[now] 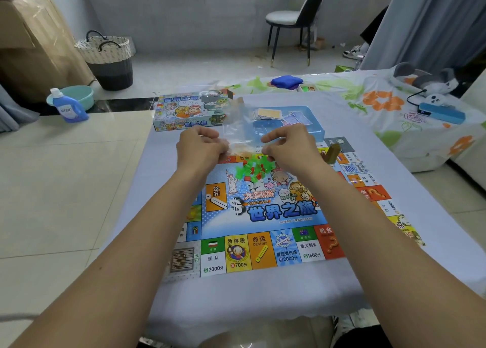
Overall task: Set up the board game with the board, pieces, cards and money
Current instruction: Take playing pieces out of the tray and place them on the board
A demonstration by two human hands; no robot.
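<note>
The colourful game board lies open on a table with a pale cloth. My left hand and my right hand each pinch a side of a clear plastic bag held up over the board's far half. Below the bag a heap of small green and red plastic pieces lies on the board. Behind it sits a blue box tray with cards in it. The game box lid stands at the far left of the table.
A brown block-shaped object stands on the board's far right corner. A bed with a flowered sheet lies to the right. On the floor to the left are a blue detergent bottle, a basin and a woven basket; a chair stands behind.
</note>
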